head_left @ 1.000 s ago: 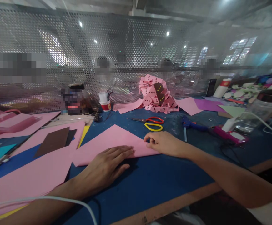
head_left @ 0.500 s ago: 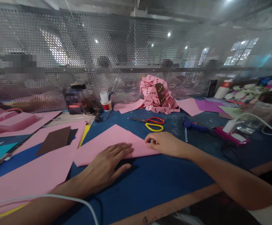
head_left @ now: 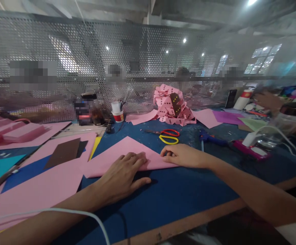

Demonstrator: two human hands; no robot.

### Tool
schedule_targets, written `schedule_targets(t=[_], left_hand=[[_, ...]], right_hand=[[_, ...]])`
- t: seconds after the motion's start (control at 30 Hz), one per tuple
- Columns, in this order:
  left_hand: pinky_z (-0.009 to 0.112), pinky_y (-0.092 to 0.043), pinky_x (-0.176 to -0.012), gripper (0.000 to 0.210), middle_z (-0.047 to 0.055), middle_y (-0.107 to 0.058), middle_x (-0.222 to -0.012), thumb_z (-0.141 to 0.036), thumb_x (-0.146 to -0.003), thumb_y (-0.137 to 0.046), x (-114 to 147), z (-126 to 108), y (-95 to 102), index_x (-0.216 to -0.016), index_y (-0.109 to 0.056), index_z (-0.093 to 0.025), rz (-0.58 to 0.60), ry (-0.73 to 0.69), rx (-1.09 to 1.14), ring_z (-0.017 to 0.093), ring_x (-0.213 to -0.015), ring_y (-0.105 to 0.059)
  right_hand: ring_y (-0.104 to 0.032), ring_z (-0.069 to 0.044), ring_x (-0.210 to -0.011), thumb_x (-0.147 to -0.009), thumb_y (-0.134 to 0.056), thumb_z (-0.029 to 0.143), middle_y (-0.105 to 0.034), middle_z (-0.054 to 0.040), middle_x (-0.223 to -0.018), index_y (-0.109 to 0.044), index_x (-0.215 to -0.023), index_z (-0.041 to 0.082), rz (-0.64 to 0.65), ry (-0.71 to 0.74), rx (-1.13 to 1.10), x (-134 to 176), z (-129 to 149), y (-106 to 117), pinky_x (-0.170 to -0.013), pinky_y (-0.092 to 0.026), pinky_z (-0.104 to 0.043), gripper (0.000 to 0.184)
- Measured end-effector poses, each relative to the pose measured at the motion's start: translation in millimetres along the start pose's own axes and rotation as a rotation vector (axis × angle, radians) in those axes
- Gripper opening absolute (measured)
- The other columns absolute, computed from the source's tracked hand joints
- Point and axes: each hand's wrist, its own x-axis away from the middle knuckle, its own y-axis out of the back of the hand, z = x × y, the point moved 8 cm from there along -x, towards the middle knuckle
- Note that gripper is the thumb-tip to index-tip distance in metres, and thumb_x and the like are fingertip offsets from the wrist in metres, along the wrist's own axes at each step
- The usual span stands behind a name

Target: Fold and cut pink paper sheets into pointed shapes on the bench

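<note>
A folded sheet of pink paper (head_left: 122,151) lies on the blue tabletop, its peak pointing away from me and a straight folded edge facing me. My left hand (head_left: 124,170) rests flat on its near edge, fingers stretched and thumb apart over the table. At the right corner of the sheet, my right hand (head_left: 186,156) has its fingers curled in a pinch on the paper; the fingertips are partly hidden. Just beyond it lie scissors (head_left: 160,132) with one red and one yellow handle.
Pink sheets (head_left: 43,190) and a brown piece (head_left: 63,151) lie at left. A dotted pink paper pile (head_left: 165,105) and paper cup (head_left: 117,116) stand behind. At right are a blue glue gun (head_left: 214,137), magenta power strip (head_left: 251,150) and another person's hand (head_left: 269,100). A white cable crosses my left forearm.
My left hand has slid slightly right along the near edge, its fingers now more bent. The right hand keeps its pinch at the corner. Another person's hand has come in at far right.
</note>
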Motion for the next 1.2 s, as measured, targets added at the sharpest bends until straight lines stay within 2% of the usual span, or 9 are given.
schedule_targets(t=[0.27, 0.47, 0.57, 0.77, 0.97, 1.2], left_hand=[[0.052, -0.047, -0.096, 0.067, 0.011, -0.054, -0.146, -0.071, -0.092, -0.044, -15, -3, -3.4, -0.139, -0.054, -0.024, -0.020, 0.031, -0.071, 0.035, -0.119, -0.054], [0.052, -0.042, -0.106, 0.067, 0.012, -0.053, -0.148, -0.069, -0.094, -0.040, -14, 0, -10.6, -0.141, -0.053, -0.023, -0.014, 0.076, -0.082, 0.034, -0.129, -0.051], [0.052, -0.040, -0.110, 0.069, 0.012, -0.049, -0.152, -0.069, -0.095, -0.040, -13, 2, -14.0, -0.144, -0.051, -0.022, -0.009, 0.090, -0.086, 0.034, -0.136, -0.047], [0.052, -0.041, -0.111, 0.069, 0.011, -0.049, -0.152, -0.068, -0.095, -0.040, -12, 4, -16.8, -0.145, -0.050, -0.022, -0.010, 0.091, -0.117, 0.034, -0.136, -0.048], [0.053, -0.041, -0.112, 0.069, 0.012, -0.048, -0.152, -0.067, -0.095, -0.040, -12, 5, -16.9, -0.145, -0.051, -0.021, -0.020, 0.076, -0.159, 0.034, -0.135, -0.049], [0.052, -0.040, -0.113, 0.069, 0.011, -0.048, -0.153, -0.068, -0.096, -0.038, -12, 4, -17.6, -0.146, -0.050, -0.021, -0.017, 0.079, -0.169, 0.033, -0.136, -0.049]], right_hand=[[-0.065, -0.018, -0.084, -0.091, -0.059, 0.036, -0.071, -0.0025, -0.096, -0.066, -0.116, 0.022, 0.033, 0.016, -0.143, 18, -16, 0, -0.072, -0.044, -0.026, 0.029], [-0.064, -0.017, -0.084, -0.086, -0.066, 0.035, -0.070, -0.0016, -0.094, -0.066, -0.116, 0.023, 0.067, 0.044, -0.200, 17, -21, -2, -0.071, -0.044, -0.024, 0.032], [-0.063, -0.015, -0.079, -0.090, -0.061, 0.031, -0.070, -0.0008, -0.088, -0.067, -0.114, 0.022, 0.051, 0.040, -0.211, 20, -21, 1, -0.068, -0.043, -0.024, 0.026], [-0.066, -0.014, -0.072, -0.097, -0.049, 0.027, -0.070, -0.0025, -0.079, -0.065, -0.112, 0.016, 0.014, 0.013, -0.349, 21, -26, 5, -0.070, -0.047, -0.024, 0.024], [-0.068, -0.014, -0.069, -0.097, -0.048, 0.028, -0.074, -0.0038, -0.079, -0.067, -0.109, 0.017, 0.019, -0.008, -0.282, 19, -30, 4, -0.067, -0.048, -0.024, 0.025], [-0.067, -0.014, -0.069, -0.095, -0.052, 0.034, -0.072, -0.0035, -0.076, -0.069, -0.093, 0.017, 0.021, -0.001, -0.262, 21, -27, 5, -0.066, -0.047, -0.023, 0.024]])
